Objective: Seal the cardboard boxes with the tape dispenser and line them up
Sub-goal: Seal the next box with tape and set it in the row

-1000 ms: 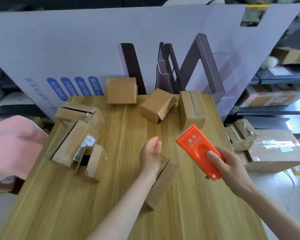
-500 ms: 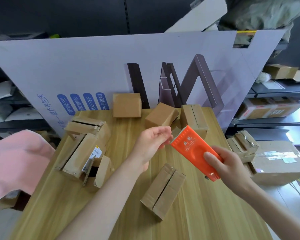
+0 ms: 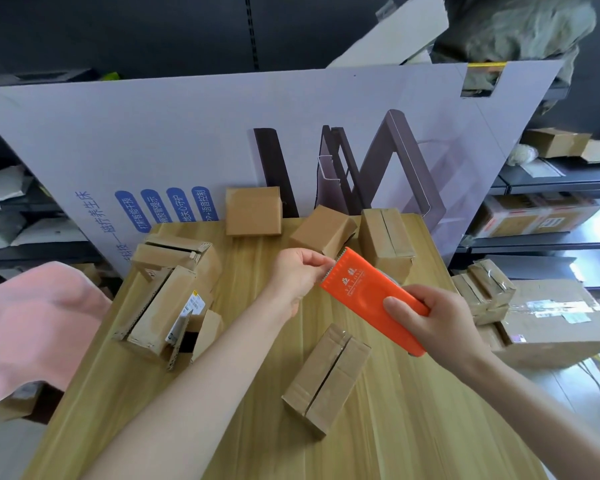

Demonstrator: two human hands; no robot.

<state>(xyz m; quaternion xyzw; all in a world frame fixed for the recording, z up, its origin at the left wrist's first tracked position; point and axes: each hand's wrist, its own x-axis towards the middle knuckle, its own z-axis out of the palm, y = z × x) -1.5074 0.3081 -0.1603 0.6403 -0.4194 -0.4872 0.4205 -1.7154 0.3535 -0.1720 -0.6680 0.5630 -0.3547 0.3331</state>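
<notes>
A wooden table [image 3: 413, 427] with light grain takes the lower part. Behind it leans a large pale board [image 3: 153, 133] with blue labels and a printed dark frame. A pink cloth [image 3: 32, 323] lies left of the table. Dark shelves [image 3: 575, 184] stand at the right.

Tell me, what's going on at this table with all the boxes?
A person is sealing boxes. Their right hand holds an orange tape dispenser above the wooden table, while the left hand pinches at its toothed end, probably for the tape. A closed cardboard box lies below; other boxes sit scattered behind.
</notes>
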